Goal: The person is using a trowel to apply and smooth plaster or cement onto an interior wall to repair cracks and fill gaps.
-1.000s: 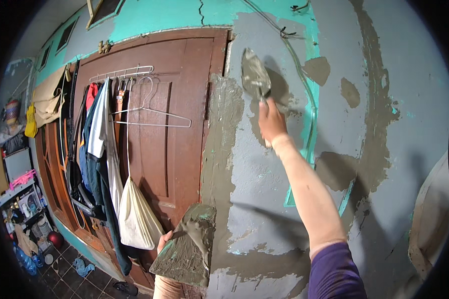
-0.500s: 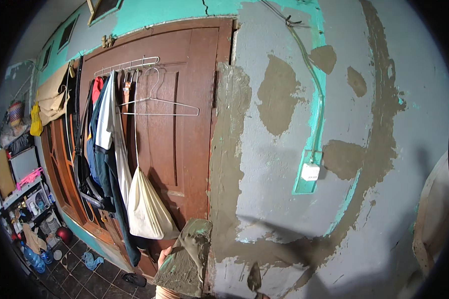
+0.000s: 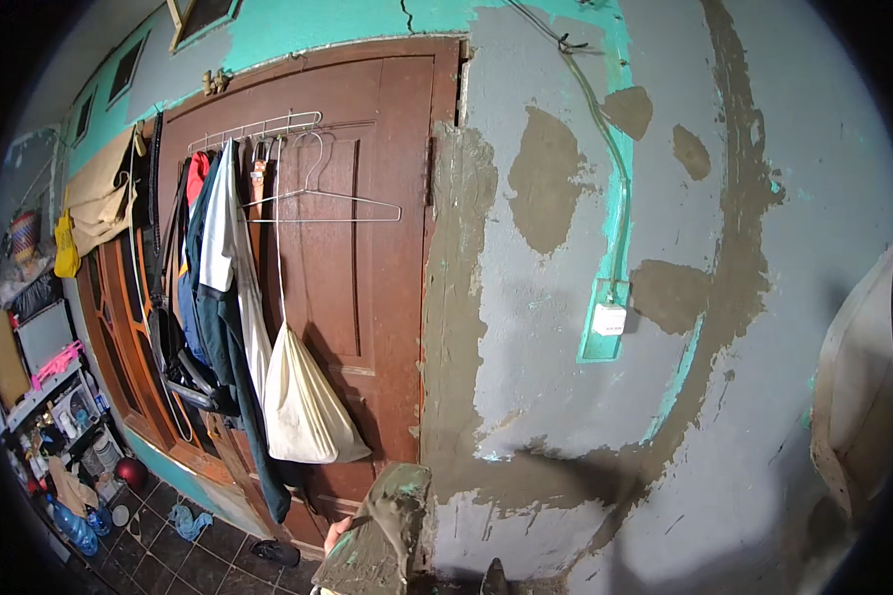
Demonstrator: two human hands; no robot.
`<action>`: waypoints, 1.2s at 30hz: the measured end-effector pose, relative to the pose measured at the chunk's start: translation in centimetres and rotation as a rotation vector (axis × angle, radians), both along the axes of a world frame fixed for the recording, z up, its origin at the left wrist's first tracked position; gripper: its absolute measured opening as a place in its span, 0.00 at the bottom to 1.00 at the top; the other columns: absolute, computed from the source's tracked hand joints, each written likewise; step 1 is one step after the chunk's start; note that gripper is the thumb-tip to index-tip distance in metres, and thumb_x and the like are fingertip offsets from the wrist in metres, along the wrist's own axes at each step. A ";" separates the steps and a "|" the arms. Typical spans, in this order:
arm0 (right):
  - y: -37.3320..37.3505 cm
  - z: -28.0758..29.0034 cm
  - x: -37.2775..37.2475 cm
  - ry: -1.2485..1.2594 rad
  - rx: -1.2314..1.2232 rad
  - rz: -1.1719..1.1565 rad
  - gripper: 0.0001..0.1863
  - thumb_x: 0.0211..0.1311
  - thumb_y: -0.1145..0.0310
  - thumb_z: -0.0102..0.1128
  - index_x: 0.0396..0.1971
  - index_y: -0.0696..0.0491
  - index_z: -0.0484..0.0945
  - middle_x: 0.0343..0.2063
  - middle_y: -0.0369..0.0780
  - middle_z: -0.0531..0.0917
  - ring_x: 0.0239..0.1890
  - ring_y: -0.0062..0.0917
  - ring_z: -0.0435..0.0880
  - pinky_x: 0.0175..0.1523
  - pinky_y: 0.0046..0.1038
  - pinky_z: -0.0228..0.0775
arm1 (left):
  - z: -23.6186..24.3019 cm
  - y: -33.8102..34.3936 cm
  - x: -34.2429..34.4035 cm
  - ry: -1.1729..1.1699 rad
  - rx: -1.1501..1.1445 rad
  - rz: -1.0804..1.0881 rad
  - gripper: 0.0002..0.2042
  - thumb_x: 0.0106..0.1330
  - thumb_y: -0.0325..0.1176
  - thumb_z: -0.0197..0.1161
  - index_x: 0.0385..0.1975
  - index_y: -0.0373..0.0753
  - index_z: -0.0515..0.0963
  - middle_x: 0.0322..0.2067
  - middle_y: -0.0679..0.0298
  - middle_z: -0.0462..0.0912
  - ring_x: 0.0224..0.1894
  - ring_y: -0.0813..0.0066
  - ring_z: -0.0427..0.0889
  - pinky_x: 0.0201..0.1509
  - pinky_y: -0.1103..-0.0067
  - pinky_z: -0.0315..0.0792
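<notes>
My left hand [image 3: 336, 535] shows at the bottom, its fingers closed on the edge of a mortar board [image 3: 362, 570]. Grey wet mortar [image 3: 403, 511] coats the board, which is held close to the lower edge of the door. To the right, the pointed tip of a trowel [image 3: 494, 577] rises from the lower edge of the picture. My right hand is out of view below it. Facing me is a grey wall [image 3: 556, 387] with rough mortar patches and a broad mortar band [image 3: 526, 484] along its lower part.
A brown door [image 3: 392, 297] with a wire hanger [image 3: 352, 218], hanging clothes [image 3: 218, 268] and a cream cloth bag [image 3: 313, 407] stands left. A white switch box [image 3: 609, 319] and cable [image 3: 620, 188] sit on the wall. Cluttered shelves [image 3: 45, 397] line the far left.
The view has tilted and shifted slightly. The mortar board and my left hand sit lower in the picture. The trowel has dropped too, leaving only its tip showing.
</notes>
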State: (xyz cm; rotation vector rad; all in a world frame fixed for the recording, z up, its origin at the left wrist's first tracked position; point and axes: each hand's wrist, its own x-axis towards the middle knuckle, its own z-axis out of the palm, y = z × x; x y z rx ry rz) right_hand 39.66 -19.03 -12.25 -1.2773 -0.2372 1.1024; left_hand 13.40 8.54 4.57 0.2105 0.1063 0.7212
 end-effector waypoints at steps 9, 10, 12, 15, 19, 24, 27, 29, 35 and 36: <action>-1.9 -1.6 1.9 0.144 -0.032 0.045 0.13 0.64 0.58 0.52 0.40 0.52 0.75 0.25 0.39 0.78 0.23 0.28 0.76 0.27 0.33 0.69 | -0.8 -5.7 -10.6 0.282 0.112 0.298 0.17 0.66 0.41 0.54 0.45 0.35 0.78 0.40 0.50 0.83 0.40 0.58 0.83 0.50 0.60 0.76; -2.3 -1.9 2.1 0.162 -0.041 0.046 0.13 0.64 0.58 0.52 0.39 0.52 0.75 0.25 0.39 0.78 0.23 0.28 0.76 0.27 0.33 0.69 | -0.7 -6.3 -11.2 0.296 0.100 0.333 0.17 0.66 0.41 0.54 0.45 0.35 0.78 0.40 0.51 0.83 0.40 0.58 0.83 0.50 0.60 0.76; -3.3 -2.7 2.5 0.204 -0.062 0.044 0.13 0.63 0.58 0.52 0.38 0.52 0.75 0.24 0.39 0.78 0.23 0.28 0.77 0.26 0.33 0.69 | -0.6 -7.5 -11.9 0.315 0.085 0.392 0.17 0.66 0.41 0.54 0.45 0.35 0.77 0.40 0.51 0.83 0.40 0.58 0.83 0.50 0.61 0.76; -5.4 -3.8 2.5 0.269 -0.101 0.035 0.14 0.63 0.57 0.53 0.37 0.52 0.75 0.23 0.39 0.78 0.22 0.28 0.77 0.25 0.33 0.69 | -0.4 -8.7 -12.5 0.328 0.070 0.441 0.17 0.66 0.42 0.54 0.45 0.35 0.77 0.40 0.51 0.83 0.40 0.58 0.83 0.50 0.61 0.76; -8.7 -5.3 2.2 0.364 -0.153 0.001 0.14 0.61 0.56 0.54 0.35 0.52 0.75 0.21 0.40 0.78 0.21 0.29 0.77 0.24 0.33 0.69 | -0.1 -9.5 -12.8 0.334 0.066 0.462 0.17 0.66 0.42 0.55 0.45 0.35 0.77 0.40 0.51 0.82 0.40 0.59 0.83 0.50 0.62 0.76; -15.6 -7.0 -0.5 0.580 -0.217 -0.059 0.15 0.60 0.55 0.54 0.33 0.53 0.75 0.20 0.40 0.77 0.19 0.29 0.77 0.22 0.33 0.69 | 1.0 -9.1 -13.7 0.377 0.078 0.488 0.17 0.66 0.42 0.55 0.45 0.35 0.77 0.40 0.51 0.82 0.40 0.59 0.82 0.50 0.63 0.76; -19.9 -6.8 -1.5 0.503 -0.110 0.000 0.17 0.61 0.52 0.51 0.28 0.53 0.74 0.17 0.41 0.76 0.16 0.28 0.75 0.20 0.31 0.67 | 1.9 -8.0 -13.8 0.428 0.097 0.499 0.18 0.65 0.43 0.55 0.45 0.35 0.77 0.40 0.51 0.82 0.40 0.60 0.82 0.50 0.63 0.76; -22.4 -6.1 -2.2 0.440 -0.102 -0.103 0.19 0.63 0.49 0.51 0.25 0.51 0.72 0.15 0.40 0.76 0.13 0.27 0.73 0.19 0.28 0.67 | 2.0 -7.4 -13.8 0.476 0.106 0.496 0.18 0.65 0.43 0.55 0.45 0.35 0.77 0.40 0.52 0.82 0.39 0.60 0.82 0.50 0.64 0.76; -28.1 -0.2 -8.6 0.228 -0.111 -0.490 0.19 0.63 0.59 0.59 0.50 0.48 0.68 0.24 0.37 0.76 0.17 0.24 0.76 0.19 0.29 0.70 | 1.0 -5.6 -13.2 0.513 0.160 0.380 0.18 0.65 0.43 0.56 0.45 0.35 0.77 0.40 0.52 0.82 0.39 0.60 0.82 0.50 0.65 0.76; -28.8 0.5 -10.0 0.242 -0.118 -0.529 0.19 0.63 0.59 0.59 0.50 0.47 0.68 0.23 0.37 0.76 0.17 0.24 0.76 0.19 0.29 0.71 | 0.8 -5.3 -13.2 0.519 0.159 0.351 0.18 0.65 0.43 0.56 0.45 0.35 0.77 0.40 0.52 0.82 0.39 0.61 0.82 0.49 0.65 0.76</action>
